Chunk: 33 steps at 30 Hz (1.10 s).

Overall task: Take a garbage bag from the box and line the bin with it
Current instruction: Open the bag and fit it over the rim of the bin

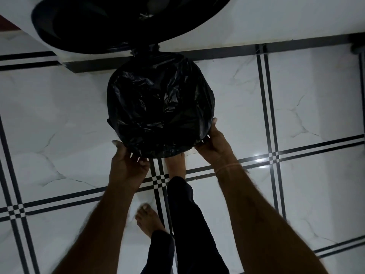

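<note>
Floor [308,99]: glossy white marble-look tiles with faint grey veining, divided by double black lines that cross in small checkered squares; we note a bright light reflection on the right.

Wall [276,14]: white, along the top of the view, ending in a dark skirting strip [296,45] where it meets the floor.

Pedal bin [136,53]: black, round, standing on the floor close to the wall. Its lid [110,22] is raised and leans back towards the wall.

Garbage bag [160,103]: black, crinkled plastic, spread over the bin's mouth and sagging inward, its edge folded down around the rim.

Left hand [127,161]: closed on the bag's edge at the near-left rim, thumb on the outside.

Right hand [214,143]: gripping the bag's edge at the near-right rim; a thin thread band [227,167] sits at the wrist.

Right foot [175,165]: bare, toes hidden under the bin's near edge; we cannot tell whether it presses a pedal. Left foot [148,220]: bare, flat on the tile behind it. Dark trousers [187,224].
</note>
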Each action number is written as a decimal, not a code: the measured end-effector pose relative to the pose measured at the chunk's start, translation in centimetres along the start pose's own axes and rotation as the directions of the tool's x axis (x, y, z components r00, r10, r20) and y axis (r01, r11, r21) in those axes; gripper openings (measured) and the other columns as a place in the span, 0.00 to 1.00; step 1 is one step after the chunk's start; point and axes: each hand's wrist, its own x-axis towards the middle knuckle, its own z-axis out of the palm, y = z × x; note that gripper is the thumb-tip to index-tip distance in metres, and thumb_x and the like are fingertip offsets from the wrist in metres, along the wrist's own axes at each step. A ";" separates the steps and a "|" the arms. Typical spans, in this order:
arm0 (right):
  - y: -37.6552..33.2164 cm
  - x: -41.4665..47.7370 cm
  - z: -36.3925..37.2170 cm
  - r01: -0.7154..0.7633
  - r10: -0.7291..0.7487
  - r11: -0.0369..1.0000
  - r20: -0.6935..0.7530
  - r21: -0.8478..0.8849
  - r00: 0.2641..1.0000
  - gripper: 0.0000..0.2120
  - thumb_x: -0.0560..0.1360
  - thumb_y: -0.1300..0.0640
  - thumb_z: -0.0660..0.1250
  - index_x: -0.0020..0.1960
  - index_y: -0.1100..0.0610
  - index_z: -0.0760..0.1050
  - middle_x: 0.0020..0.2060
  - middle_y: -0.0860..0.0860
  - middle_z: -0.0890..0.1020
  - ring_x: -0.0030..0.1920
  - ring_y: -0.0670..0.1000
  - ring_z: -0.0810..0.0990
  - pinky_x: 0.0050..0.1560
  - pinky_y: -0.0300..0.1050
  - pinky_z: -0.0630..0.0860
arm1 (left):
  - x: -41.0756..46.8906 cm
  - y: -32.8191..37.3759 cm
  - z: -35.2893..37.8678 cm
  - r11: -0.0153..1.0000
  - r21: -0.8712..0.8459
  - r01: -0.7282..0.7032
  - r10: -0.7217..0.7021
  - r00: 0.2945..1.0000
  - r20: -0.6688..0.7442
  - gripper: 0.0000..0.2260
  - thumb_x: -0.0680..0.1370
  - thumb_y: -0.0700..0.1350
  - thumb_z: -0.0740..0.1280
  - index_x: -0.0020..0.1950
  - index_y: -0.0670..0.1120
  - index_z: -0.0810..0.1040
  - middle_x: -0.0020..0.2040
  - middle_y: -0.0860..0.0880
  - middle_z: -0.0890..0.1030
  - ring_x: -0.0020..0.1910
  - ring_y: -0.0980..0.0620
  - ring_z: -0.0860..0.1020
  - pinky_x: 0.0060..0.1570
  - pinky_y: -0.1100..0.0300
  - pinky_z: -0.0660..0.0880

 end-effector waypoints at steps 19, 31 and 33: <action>-5.0 -0.6 7.5 0.358 -0.552 0.661 -0.104 -0.659 0.827 0.20 0.80 0.46 0.68 0.56 0.63 0.79 0.42 0.50 0.81 0.40 0.46 0.79 0.32 0.32 0.75 | 0.8 6.1 4.8 0.878 0.376 -0.297 0.368 0.920 -0.132 0.24 0.78 0.66 0.66 0.69 0.55 0.79 0.66 0.54 0.82 0.68 0.53 0.76 0.69 0.50 0.73; -9.1 3.2 12.2 -0.026 -0.210 0.602 -0.190 -0.798 0.959 0.13 0.82 0.55 0.66 0.40 0.60 0.76 0.26 0.49 0.80 0.25 0.43 0.79 0.22 0.32 0.73 | 4.8 11.0 4.9 0.806 0.575 -0.143 0.208 0.977 -0.048 0.12 0.85 0.51 0.63 0.58 0.45 0.82 0.53 0.46 0.84 0.52 0.48 0.81 0.41 0.59 0.82; -9.4 3.3 12.6 0.021 -0.185 0.550 -0.097 -0.835 0.978 0.20 0.79 0.41 0.67 0.51 0.59 0.82 0.40 0.48 0.86 0.44 0.47 0.82 0.40 0.39 0.81 | 4.9 11.9 5.8 0.855 0.488 -0.177 0.159 0.984 0.079 0.26 0.82 0.64 0.59 0.66 0.47 0.81 0.66 0.45 0.83 0.66 0.46 0.81 0.59 0.51 0.80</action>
